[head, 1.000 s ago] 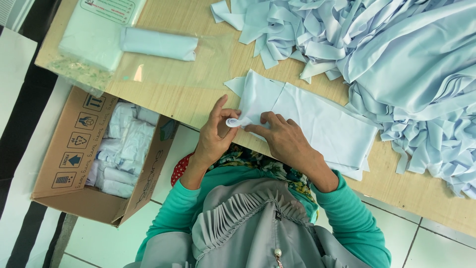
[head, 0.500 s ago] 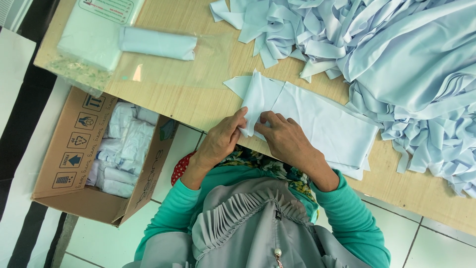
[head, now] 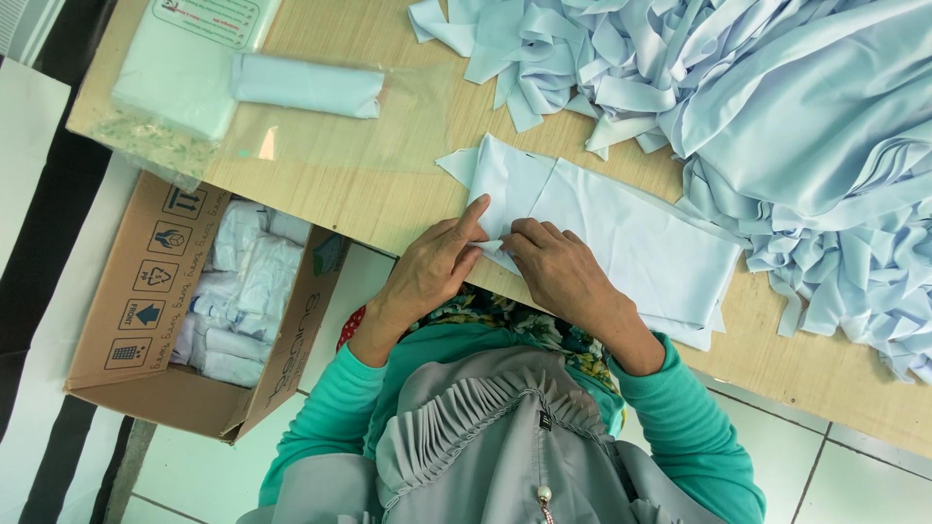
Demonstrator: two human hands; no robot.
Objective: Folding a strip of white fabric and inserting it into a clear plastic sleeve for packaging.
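Observation:
A folded pale blue cloth point(head: 621, 238) lies flat on the wooden table point(head: 369, 175), near its front edge. My left hand point(head: 432, 267) and my right hand point(head: 558, 272) meet at the cloth's near left corner. Both pinch the same small fold of fabric between thumb and fingers. A big heap of the same pale blue fabric point(head: 777, 107) is piled at the back right of the table, just beyond the folded cloth.
A clear plastic bag point(head: 291, 116) with a folded blue piece point(head: 306, 85) on it lies at the table's left. A stack of packed pieces point(head: 180, 68) sits beside it. An open cardboard box point(head: 184, 311) of wrapped items stands on the tiled floor, left of me.
Both hands slid down the cloth's left edge toward me. A second ago they held a fold higher up; now they pinch the near corner.

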